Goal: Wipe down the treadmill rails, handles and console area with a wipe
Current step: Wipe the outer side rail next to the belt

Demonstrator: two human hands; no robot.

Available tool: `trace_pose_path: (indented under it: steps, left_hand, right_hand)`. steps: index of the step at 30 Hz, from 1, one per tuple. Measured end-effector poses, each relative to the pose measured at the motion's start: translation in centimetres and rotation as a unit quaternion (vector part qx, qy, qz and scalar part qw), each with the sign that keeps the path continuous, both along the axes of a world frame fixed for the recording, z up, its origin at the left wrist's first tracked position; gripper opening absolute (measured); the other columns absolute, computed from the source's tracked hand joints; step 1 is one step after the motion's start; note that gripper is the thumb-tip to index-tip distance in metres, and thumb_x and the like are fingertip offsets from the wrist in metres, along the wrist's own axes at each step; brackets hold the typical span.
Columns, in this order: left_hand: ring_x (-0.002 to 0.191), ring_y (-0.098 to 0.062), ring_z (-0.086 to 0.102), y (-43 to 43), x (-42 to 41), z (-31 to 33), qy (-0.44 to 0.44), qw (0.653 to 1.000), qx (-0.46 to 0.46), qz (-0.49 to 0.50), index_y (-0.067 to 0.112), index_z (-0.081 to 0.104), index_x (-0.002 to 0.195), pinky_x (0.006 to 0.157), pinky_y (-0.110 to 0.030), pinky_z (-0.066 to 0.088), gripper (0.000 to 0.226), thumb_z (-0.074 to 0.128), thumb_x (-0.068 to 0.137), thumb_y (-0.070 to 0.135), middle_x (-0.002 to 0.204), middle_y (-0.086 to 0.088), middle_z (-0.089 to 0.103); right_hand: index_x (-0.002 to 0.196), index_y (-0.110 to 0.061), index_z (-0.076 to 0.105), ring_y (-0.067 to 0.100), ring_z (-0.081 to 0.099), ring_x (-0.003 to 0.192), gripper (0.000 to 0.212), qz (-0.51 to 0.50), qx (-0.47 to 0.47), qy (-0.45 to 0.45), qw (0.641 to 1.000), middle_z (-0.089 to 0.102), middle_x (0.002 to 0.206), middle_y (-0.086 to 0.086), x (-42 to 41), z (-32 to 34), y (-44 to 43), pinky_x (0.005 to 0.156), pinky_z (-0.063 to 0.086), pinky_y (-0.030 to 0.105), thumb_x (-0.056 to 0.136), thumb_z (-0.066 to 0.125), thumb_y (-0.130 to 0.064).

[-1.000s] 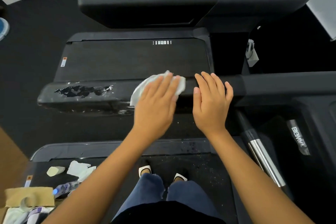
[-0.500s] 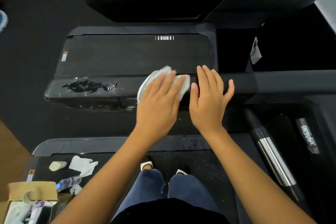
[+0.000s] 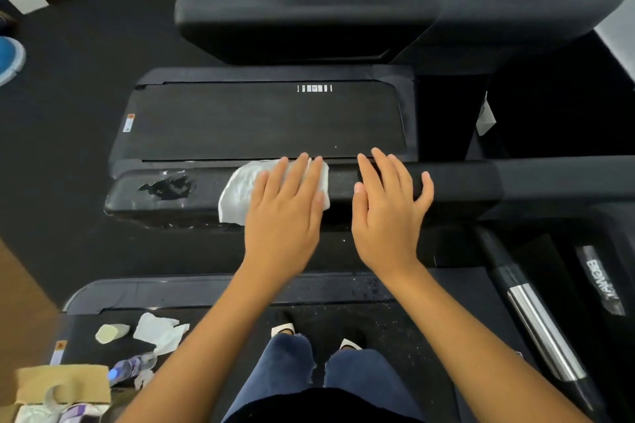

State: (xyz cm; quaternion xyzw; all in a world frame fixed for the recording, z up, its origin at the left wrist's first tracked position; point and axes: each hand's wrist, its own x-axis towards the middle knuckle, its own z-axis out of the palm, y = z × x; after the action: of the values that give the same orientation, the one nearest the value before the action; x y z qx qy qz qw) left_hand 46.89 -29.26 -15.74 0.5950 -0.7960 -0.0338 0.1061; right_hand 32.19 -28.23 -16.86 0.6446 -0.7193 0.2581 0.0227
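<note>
Palm down, my left hand presses the white wipe onto the black handrail at mid-frame, my right hand spread flat beside it, a wet patch glistening left of them, and crumpled wipes at lower left.

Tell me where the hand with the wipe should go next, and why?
Probably slide the left hand and wipe leftward along the rail: a wet-looking patch sits near its left end, and the right hand rests flat on the rail.
</note>
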Motion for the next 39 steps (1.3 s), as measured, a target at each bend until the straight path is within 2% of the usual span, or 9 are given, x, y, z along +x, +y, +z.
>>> trace_pose_path:
  steps: [11,16,19,24,26,29,32,36,39]
  left_hand:
    - [0.129,-0.024,0.041,-1.4,3.6,-0.6,0.057,0.992,-0.025,0.114,0.024,0.053,0.131,0.109,-0.041,0.029,0.043,0.024,0.1,0.032,0.131,0.008,0.055]
    - [0.107,-0.022,0.059,-3.4,4.7,0.4,0.038,0.999,0.001,-0.027,0.022,0.059,0.124,0.095,-0.039,0.042,0.046,0.022,0.098,0.032,0.113,0.004,0.066]
    - [0.097,-0.021,0.059,-4.4,6.6,0.3,0.03,0.999,0.014,-0.014,0.026,0.06,0.119,0.088,-0.036,0.042,0.05,0.015,0.097,0.034,0.102,0.007,0.066]
    - [0.13,-0.029,0.039,0.0,6.8,-0.4,0.024,0.999,-0.01,0.027,0.015,0.04,0.143,0.109,-0.043,0.03,0.048,0.021,0.102,0.032,0.141,-0.002,0.045]
    - [0.132,-0.03,0.038,-0.1,7.2,-0.6,0.024,0.999,-0.014,0.021,0.013,0.04,0.143,0.11,-0.044,0.03,0.049,0.021,0.102,0.033,0.143,-0.003,0.045]
    - [0.114,-0.026,0.054,-3.1,7.7,-0.2,0.013,1.0,-0.007,0.023,0.017,0.059,0.12,0.097,-0.038,0.038,0.046,0.02,0.101,0.032,0.116,0.001,0.063]
    - [0.084,-0.025,0.059,-5.2,7.9,0.2,0.013,0.999,0.012,0.036,0.018,0.058,0.086,0.076,-0.033,0.037,0.039,0.021,0.098,0.026,0.082,0.004,0.06]
    - [0.126,-0.027,0.046,-1.5,8.9,-0.1,0.039,0.999,-0.012,0.023,0.012,0.05,0.134,0.107,-0.041,0.034,0.047,0.021,0.102,0.031,0.135,-0.003,0.054]
    - [0.138,-0.028,0.034,0.6,10.7,-0.2,0.022,1.0,-0.007,0.011,0.014,0.037,0.146,0.114,-0.039,0.023,0.049,0.024,0.102,0.031,0.149,-0.004,0.04]
  right_hand:
    - [0.137,-0.02,0.052,0.019,0.04,0.135,0.045,0.057,0.038,0.056,0.996,0.05,0.142,-0.001,2.3,0.0,0.3,0.113,0.012,0.051,0.098,0.033,-0.034]
    - [0.137,-0.021,0.051,0.019,0.038,0.136,0.044,0.046,0.029,0.041,0.998,0.05,0.142,-0.002,2.5,-0.1,0.1,0.114,0.009,0.05,0.098,0.034,-0.034]
    - [0.134,-0.021,0.054,0.019,0.04,0.134,0.042,0.029,0.012,0.022,0.999,0.052,0.139,-0.003,2.9,-0.4,0.0,0.113,0.012,0.05,0.097,0.036,-0.032]
    - [0.131,-0.02,0.056,0.021,0.036,0.137,0.041,-0.029,-0.006,-0.017,0.999,0.052,0.139,-0.002,4.5,-0.6,-0.2,0.115,0.007,0.049,0.095,0.036,-0.027]
    - [0.132,-0.021,0.054,0.023,0.032,0.14,0.042,-0.053,0.002,-0.032,0.998,0.049,0.141,-0.001,6.1,-0.5,-0.3,0.115,0.004,0.05,0.095,0.034,-0.027]
    - [0.135,-0.021,0.051,0.024,0.029,0.141,0.043,-0.042,0.013,-0.027,0.999,0.047,0.144,-0.001,7.8,-0.7,-0.3,0.115,0.002,0.049,0.096,0.033,-0.028]
    - [0.136,-0.02,0.051,0.023,0.03,0.14,0.044,-0.03,0.006,-0.026,0.999,0.047,0.144,-0.001,7.4,-1.0,-0.1,0.115,0.003,0.047,0.097,0.032,-0.03]
    - [0.136,-0.02,0.052,0.023,0.032,0.139,0.044,-0.018,-0.004,-0.025,1.0,0.048,0.143,0.0,7.2,-1.2,-0.1,0.116,0.002,0.044,0.098,0.031,-0.031]
    - [0.134,-0.02,0.054,0.024,0.034,0.138,0.043,-0.025,-0.019,-0.031,0.999,0.05,0.142,0.0,7.3,-1.5,-0.3,0.115,0.004,0.046,0.097,0.033,-0.03]
